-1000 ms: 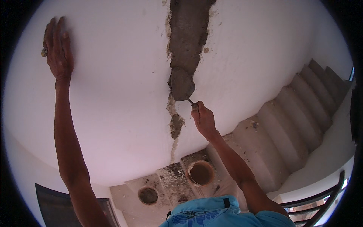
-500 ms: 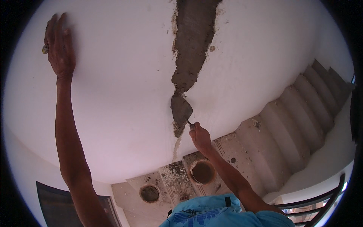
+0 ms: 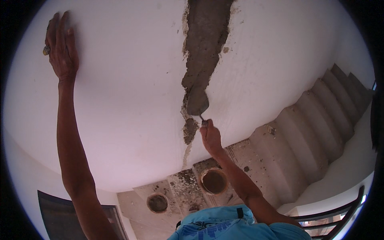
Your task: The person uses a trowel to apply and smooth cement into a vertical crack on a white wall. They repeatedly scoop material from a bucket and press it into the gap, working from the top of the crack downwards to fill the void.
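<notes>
My right hand [image 3: 211, 136] is closed round the handle of a pointed trowel [image 3: 198, 103]. The trowel's blade lies against the lower part of a long strip of grey mortar [image 3: 206, 44], which runs down the white wall [image 3: 132, 88] and narrows toward the bottom. Below the blade a small patch of mortar [image 3: 190, 131] shows, with a thin pale streak under it. High at the left, my left hand [image 3: 63, 50] rests on the wall with its fingers stretched out, a ring on one of them.
Two round containers, a larger one [image 3: 227, 182] and a smaller one [image 3: 149, 204], both with grey contents, stand on the mortar-spattered floor [image 3: 186, 188]. Concrete stairs [image 3: 300, 132] climb at the right. A dark railing [image 3: 354, 206] curves at the lower right; a dark-framed opening [image 3: 56, 212] is lower left.
My right hand has moved the trowel up along the mortar strip and a little to the right, turning the blade more upright. My left hand stays on the wall, nearly unmoved.
</notes>
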`<action>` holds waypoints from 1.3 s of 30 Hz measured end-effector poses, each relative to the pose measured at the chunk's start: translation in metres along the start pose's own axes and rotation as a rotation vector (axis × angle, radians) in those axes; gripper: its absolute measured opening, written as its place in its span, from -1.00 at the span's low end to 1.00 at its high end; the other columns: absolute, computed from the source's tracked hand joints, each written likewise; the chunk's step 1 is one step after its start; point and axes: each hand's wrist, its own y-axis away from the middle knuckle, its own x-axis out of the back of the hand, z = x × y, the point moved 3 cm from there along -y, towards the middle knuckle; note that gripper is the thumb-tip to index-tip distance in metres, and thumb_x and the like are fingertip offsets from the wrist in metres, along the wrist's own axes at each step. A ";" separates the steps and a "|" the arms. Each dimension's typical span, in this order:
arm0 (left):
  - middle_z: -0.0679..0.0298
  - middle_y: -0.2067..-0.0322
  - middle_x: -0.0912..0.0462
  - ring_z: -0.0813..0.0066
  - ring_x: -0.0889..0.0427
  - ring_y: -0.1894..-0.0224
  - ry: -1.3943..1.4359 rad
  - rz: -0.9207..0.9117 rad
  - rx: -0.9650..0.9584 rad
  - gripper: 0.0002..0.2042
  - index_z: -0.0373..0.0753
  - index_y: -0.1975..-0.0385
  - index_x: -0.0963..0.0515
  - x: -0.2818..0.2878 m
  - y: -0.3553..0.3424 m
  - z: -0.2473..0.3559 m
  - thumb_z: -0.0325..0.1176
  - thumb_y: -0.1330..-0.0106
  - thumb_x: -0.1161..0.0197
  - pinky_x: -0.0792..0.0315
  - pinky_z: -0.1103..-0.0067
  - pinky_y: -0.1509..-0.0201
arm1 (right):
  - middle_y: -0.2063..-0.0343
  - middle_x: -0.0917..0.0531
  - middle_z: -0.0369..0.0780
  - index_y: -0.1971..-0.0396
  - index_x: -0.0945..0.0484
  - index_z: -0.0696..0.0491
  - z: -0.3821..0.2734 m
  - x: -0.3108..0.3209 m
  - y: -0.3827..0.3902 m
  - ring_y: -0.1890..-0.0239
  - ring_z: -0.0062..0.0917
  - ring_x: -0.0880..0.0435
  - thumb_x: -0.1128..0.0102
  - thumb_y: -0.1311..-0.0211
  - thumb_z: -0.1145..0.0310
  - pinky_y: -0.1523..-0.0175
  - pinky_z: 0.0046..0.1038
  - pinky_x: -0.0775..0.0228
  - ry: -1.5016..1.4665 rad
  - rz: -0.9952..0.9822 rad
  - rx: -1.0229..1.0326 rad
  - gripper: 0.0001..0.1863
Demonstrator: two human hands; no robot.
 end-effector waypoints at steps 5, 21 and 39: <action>0.25 -0.37 -0.30 0.21 -0.18 -0.45 0.020 -0.011 0.033 -0.54 0.03 -0.33 -0.36 0.003 0.001 0.003 -0.01 -0.55 0.24 -0.12 0.20 -0.47 | 0.47 -0.62 0.01 0.17 -0.34 0.16 0.012 -0.004 0.040 0.38 0.04 -0.63 -0.12 -0.29 0.29 0.30 -0.06 -0.46 0.038 -0.230 -0.043 -0.71; 0.22 -0.35 -0.30 0.18 -0.21 -0.43 -0.009 -0.025 0.054 -0.53 0.07 -0.30 -0.37 0.003 -0.002 0.005 0.06 -0.54 0.28 -0.27 0.15 -0.41 | 0.45 -0.61 0.01 0.11 -0.35 0.16 0.002 -0.001 0.010 0.37 0.00 -0.64 -0.14 -0.26 0.36 0.31 -0.11 -0.47 0.089 -0.063 0.044 -0.71; 0.27 -0.40 -0.25 0.24 -0.14 -0.47 0.038 -0.045 0.096 -0.52 0.08 -0.35 -0.34 0.002 0.002 0.004 0.02 -0.54 0.26 -0.04 0.20 -0.51 | 0.52 -0.58 0.00 0.19 -0.37 0.17 -0.010 0.019 -0.010 0.42 -0.01 -0.63 -0.12 -0.27 0.35 0.35 -0.09 -0.44 0.115 -0.026 0.136 -0.76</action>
